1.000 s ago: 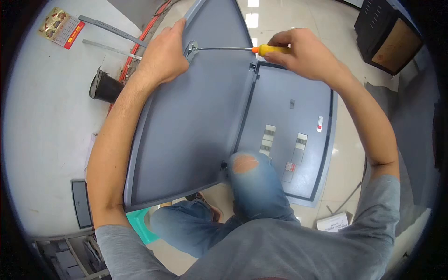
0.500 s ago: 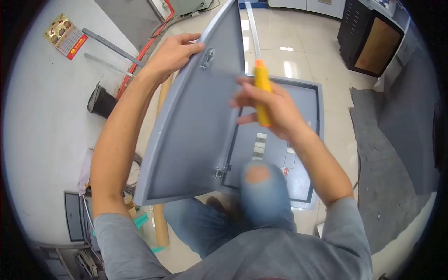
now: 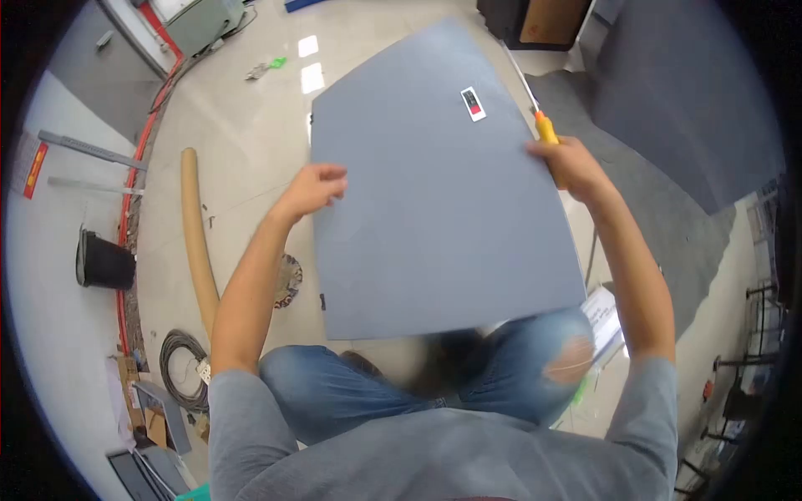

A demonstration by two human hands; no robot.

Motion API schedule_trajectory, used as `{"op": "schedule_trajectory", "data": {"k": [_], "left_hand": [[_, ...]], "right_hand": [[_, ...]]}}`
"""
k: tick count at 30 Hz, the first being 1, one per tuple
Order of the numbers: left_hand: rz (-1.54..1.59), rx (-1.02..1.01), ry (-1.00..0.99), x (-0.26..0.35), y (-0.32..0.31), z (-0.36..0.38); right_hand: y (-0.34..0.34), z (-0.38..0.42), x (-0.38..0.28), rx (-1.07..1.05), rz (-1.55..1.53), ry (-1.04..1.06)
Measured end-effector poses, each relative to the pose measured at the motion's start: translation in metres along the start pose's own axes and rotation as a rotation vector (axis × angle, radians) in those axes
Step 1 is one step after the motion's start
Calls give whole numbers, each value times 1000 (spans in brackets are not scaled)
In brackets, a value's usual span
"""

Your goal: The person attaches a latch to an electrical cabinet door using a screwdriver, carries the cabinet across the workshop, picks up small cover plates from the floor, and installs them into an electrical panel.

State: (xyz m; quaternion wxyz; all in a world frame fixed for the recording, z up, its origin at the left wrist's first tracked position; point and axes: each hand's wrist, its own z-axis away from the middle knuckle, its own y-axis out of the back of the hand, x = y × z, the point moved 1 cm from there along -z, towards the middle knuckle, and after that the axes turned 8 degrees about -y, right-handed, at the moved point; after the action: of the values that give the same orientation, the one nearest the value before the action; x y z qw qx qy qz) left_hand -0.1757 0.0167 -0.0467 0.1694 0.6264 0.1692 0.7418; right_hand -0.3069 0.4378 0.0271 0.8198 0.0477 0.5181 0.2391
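A grey metal cabinet door [image 3: 434, 192] lies in front of me with its outer face up; the inside is hidden beneath it. Near its top right is a small white-framed lock plate [image 3: 473, 104] with a red part. My left hand [image 3: 313, 190] hovers at the door's left edge, fingers slightly curled and apart, holding nothing. At the right edge my right hand [image 3: 572, 165] grips the yellow and orange handle of a screwdriver [image 3: 545, 128], whose long shaft points up and away.
A cardboard tube [image 3: 194, 225] and a coil of cable [image 3: 174, 359] lie on the floor to the left. A black bin [image 3: 107, 260] stands by the wall. Dark sheet material [image 3: 668, 209] spreads at the right. A black cabinet [image 3: 535, 23] is at the back.
The door has swung from raised open to down, now showing its outer face. My left hand has let go of its edge. My right hand has moved right with the screwdriver. The view has shifted.
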Motion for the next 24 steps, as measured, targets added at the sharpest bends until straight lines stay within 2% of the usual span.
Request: {"op": "schedule_trajectory", "data": {"k": [4, 7, 8, 9, 11, 14, 15, 17, 18, 21, 22, 24], "left_hand": [[-290, -49, -27, -45, -8, 27], [-222, 113, 2, -77, -1, 38], [-247, 126, 6, -88, -2, 39], [-277, 134, 13, -106, -7, 44], [-324, 113, 63, -124, -22, 67], [-380, 60, 221, -113, -37, 96], [-393, 41, 294, -111, -42, 106], [-394, 72, 290, -139, -49, 113], [-403, 87, 286, -156, -51, 115], [-306, -33, 220, -190, -60, 118], [-401, -81, 333, -143, -64, 120], [-252, -91, 364, -146, -63, 122]], "right_hand": [[11, -53, 50, 46, 313, -97], [4, -79, 110, 86, 473, -166], [1, -95, 121, 121, 509, -159], [-6, -105, 142, 222, 713, -35], [-13, -104, 149, 106, 636, -229], [-12, -109, 136, 37, 706, -225], [-10, -118, 131, 92, 639, -150], [-16, -144, 121, 177, 492, 8], [-24, -153, 116, 214, 446, -15], [-44, -174, 93, 303, 379, -90], [-50, -183, 91, 302, 415, -122], [-58, -199, 96, 253, 418, -195]]}}
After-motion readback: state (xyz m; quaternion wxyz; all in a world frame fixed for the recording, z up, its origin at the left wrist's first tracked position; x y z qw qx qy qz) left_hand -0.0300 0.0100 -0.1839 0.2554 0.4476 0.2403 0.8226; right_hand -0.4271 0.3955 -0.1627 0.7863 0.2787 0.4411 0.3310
